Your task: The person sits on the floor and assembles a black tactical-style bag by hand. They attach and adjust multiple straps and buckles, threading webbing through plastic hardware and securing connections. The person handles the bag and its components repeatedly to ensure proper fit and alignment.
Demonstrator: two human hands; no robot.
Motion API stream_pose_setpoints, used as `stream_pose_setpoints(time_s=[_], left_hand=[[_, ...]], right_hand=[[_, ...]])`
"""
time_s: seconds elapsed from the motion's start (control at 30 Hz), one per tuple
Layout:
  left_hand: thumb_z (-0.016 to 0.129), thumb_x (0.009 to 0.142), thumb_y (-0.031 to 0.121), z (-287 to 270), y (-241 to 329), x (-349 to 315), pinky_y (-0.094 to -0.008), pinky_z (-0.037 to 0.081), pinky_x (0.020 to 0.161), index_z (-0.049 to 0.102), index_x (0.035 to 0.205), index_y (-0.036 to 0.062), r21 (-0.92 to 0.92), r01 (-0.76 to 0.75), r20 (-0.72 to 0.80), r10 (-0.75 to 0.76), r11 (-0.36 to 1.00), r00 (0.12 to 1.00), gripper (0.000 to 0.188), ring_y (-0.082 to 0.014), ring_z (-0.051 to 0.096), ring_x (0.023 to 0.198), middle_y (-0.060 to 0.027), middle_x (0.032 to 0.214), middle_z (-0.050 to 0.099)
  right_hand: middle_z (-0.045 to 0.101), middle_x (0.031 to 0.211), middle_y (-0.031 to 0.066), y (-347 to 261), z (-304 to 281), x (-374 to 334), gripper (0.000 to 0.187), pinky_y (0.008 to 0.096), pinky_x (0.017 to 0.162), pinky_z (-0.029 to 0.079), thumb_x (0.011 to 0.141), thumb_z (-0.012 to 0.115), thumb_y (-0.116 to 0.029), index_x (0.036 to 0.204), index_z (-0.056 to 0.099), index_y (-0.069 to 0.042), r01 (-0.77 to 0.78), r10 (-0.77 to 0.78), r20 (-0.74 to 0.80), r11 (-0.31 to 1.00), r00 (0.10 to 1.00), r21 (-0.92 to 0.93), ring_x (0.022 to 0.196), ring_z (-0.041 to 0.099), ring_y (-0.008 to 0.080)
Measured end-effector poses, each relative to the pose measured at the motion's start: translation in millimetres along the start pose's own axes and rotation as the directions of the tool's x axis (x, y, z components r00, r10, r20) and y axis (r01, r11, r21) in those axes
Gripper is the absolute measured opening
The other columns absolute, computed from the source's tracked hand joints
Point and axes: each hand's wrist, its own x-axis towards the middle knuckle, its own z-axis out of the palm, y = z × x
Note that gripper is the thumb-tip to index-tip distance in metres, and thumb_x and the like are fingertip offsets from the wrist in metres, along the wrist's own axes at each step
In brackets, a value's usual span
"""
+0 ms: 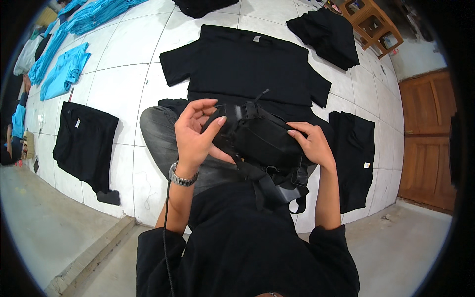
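Observation:
A small black bag with straps and buckles sits over my lap. My left hand is at its left end, thumb and fingers bent around that end and one finger reaching below it. On the bag's right side, my right hand grips it, fingers on the top and the thumb hidden. A dark strap hangs from the bag toward my body. Just beyond the bag, a black T-shirt lies spread flat on the tiles, its lower part hidden behind the bag.
Folded black shirts lie at left and right, with a black pile far right. A phone lies by the left shirt. Blue garments spread far left. A brown plastic chair and wooden door stand right.

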Motion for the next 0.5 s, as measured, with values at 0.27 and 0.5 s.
stream_pose_setpoints(time_s=[0.27, 0.5], left_hand=[[0.074, 0.092, -0.01, 54.7, -7.6, -65.9, -0.0302, 0.061, 0.093, 0.065, 0.134, -0.004, -0.181, 0.054, 0.438, 0.031, 0.982, 0.898, 0.043, -0.0192, 0.069, 0.112, -0.0139, 0.127, 0.063], [0.067, 0.096, -0.012, 86.1, -11.2, -76.4, -0.0309, 0.06, 0.097, 0.062, 0.139, -0.0048, -0.194, -0.022, 0.371, 0.094, 0.981, 0.924, 0.043, -0.019, 0.066, 0.119, -0.0152, 0.133, 0.061]], right_hand=[[0.077, 0.12, 0.0196, -0.1, -3.8, -3.3, 0.028, 0.0373, 0.101, 0.054, 0.098, 0.072, -0.013, 0.121, 0.077, 0.001, 0.048, -0.049, 0.04, 0.999, 0.998, 0.009, 0.112, 0.073, 0.0326], [0.077, 0.121, 0.0184, -26.8, 8.3, -7.6, 0.032, 0.0376, 0.104, 0.052, 0.1, 0.073, -0.022, 0.121, 0.078, 0.002, 0.163, -0.137, -0.109, 0.943, 0.985, 0.289, 0.116, 0.072, 0.0282]])
